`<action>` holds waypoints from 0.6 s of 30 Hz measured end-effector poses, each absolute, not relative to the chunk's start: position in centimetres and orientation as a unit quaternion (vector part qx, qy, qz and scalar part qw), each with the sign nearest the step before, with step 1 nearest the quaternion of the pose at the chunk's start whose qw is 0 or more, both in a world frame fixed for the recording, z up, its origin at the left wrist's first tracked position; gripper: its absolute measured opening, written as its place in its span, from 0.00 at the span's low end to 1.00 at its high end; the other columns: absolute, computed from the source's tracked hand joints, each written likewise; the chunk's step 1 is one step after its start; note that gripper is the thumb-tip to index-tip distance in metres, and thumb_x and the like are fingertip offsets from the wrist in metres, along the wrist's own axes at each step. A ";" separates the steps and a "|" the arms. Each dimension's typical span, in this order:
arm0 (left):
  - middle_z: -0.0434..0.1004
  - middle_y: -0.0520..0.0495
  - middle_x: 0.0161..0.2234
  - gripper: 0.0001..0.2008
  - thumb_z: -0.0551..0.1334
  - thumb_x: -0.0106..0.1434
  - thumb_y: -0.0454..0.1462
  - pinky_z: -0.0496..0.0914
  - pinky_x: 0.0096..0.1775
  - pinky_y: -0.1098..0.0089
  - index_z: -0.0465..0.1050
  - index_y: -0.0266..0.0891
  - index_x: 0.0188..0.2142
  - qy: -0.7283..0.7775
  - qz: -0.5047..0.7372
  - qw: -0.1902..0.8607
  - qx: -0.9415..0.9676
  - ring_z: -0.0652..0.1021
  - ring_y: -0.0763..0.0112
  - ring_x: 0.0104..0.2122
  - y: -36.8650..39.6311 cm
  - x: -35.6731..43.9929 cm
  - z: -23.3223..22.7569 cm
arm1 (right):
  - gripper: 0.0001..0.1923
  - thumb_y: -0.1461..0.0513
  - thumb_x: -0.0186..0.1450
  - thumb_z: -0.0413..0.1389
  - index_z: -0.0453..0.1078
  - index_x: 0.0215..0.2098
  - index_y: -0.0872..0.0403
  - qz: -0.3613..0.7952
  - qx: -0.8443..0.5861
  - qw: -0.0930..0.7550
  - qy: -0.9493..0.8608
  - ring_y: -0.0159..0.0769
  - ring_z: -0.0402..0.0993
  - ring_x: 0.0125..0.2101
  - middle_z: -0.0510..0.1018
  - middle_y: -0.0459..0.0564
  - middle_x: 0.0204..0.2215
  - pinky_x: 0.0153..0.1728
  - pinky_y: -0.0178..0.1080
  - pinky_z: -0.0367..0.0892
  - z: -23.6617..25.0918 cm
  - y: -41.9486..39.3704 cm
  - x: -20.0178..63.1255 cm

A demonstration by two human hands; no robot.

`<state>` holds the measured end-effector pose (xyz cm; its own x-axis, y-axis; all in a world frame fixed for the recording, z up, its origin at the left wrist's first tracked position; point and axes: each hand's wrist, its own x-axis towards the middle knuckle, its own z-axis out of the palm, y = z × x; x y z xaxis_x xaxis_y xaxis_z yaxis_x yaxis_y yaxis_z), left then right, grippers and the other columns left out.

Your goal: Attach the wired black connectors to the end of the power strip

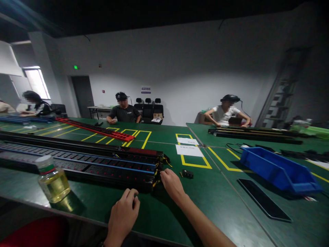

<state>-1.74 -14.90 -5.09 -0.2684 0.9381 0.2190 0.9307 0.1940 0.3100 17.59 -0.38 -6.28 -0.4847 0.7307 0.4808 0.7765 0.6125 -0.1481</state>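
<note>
Left hand, fingers curled, rests against the near edge of the black power strip lying along the green table. Right hand pinches the strip's wired end. Beyond: small black part, blue bin.

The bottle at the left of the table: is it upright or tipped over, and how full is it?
Upright. The bottle stands on its base on the green table, cap on top, yellow liquid filling most of it, to just below the neck band.

Bare green table right of power strips; bottle left, blue bin right.
</note>
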 end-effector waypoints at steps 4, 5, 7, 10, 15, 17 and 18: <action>0.78 0.51 0.45 0.13 0.52 0.72 0.35 0.67 0.36 0.71 0.75 0.47 0.45 0.770 0.194 0.013 0.607 0.82 0.69 0.37 -14.9 -1.8 -5.2 | 0.13 0.71 0.72 0.50 0.75 0.44 0.53 -0.023 -0.466 0.243 -0.851 0.38 0.77 0.39 0.80 0.52 0.39 0.40 0.35 0.66 -6.4 -0.2 17.6; 0.78 0.51 0.45 0.13 0.52 0.72 0.35 0.67 0.36 0.71 0.75 0.47 0.45 0.771 0.195 0.014 0.607 0.82 0.69 0.37 -14.9 -1.8 -5.3 | 0.12 0.70 0.72 0.50 0.74 0.43 0.54 -0.018 -0.471 0.251 -0.845 0.38 0.78 0.39 0.80 0.52 0.38 0.40 0.35 0.66 -6.5 0.0 17.7; 0.78 0.51 0.45 0.13 0.52 0.72 0.35 0.67 0.37 0.71 0.75 0.47 0.45 0.771 0.196 0.015 0.606 0.82 0.69 0.38 -14.9 -1.8 -5.3 | 0.10 0.68 0.72 0.50 0.74 0.40 0.54 -0.007 -0.475 0.281 -0.834 0.38 0.78 0.38 0.80 0.52 0.36 0.39 0.35 0.66 -6.6 0.3 18.2; 0.78 0.50 0.45 0.12 0.53 0.72 0.35 0.67 0.37 0.71 0.75 0.47 0.46 0.770 0.199 0.020 0.605 0.81 0.70 0.38 -14.9 -1.8 -5.3 | 0.09 0.65 0.71 0.50 0.73 0.37 0.53 0.012 -0.468 0.356 -0.809 0.39 0.77 0.36 0.80 0.51 0.34 0.38 0.37 0.66 -6.8 1.1 19.4; 0.78 0.51 0.44 0.11 0.54 0.71 0.34 0.67 0.38 0.71 0.74 0.47 0.45 0.771 0.206 0.024 0.603 0.81 0.70 0.38 -15.3 -1.6 -5.1 | 0.14 0.58 0.68 0.48 0.73 0.43 0.54 0.025 -0.521 0.488 -0.700 0.46 0.77 0.37 0.81 0.58 0.38 0.41 0.42 0.67 -6.4 3.3 23.8; 0.78 0.51 0.44 0.11 0.55 0.71 0.34 0.67 0.38 0.71 0.74 0.47 0.45 0.773 0.203 0.026 0.601 0.81 0.71 0.38 -15.4 -1.4 -5.0 | 0.18 0.58 0.66 0.47 0.74 0.46 0.56 0.019 -0.570 0.505 -0.648 0.50 0.77 0.39 0.81 0.62 0.41 0.41 0.45 0.67 -6.3 4.3 26.3; 0.78 0.50 0.44 0.11 0.55 0.71 0.34 0.67 0.38 0.71 0.74 0.47 0.45 0.773 0.204 0.028 0.601 0.81 0.71 0.38 -15.4 -1.4 -4.9 | 0.20 0.58 0.65 0.47 0.75 0.47 0.56 0.019 -0.598 0.501 -0.626 0.52 0.77 0.38 0.81 0.65 0.40 0.39 0.46 0.66 -6.4 4.8 27.5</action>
<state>-1.39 -15.42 -4.93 -0.2769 0.9394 0.2021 0.9168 0.1953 0.3482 27.54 4.82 -6.36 0.2166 0.7669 0.6041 0.7291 0.2844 -0.6225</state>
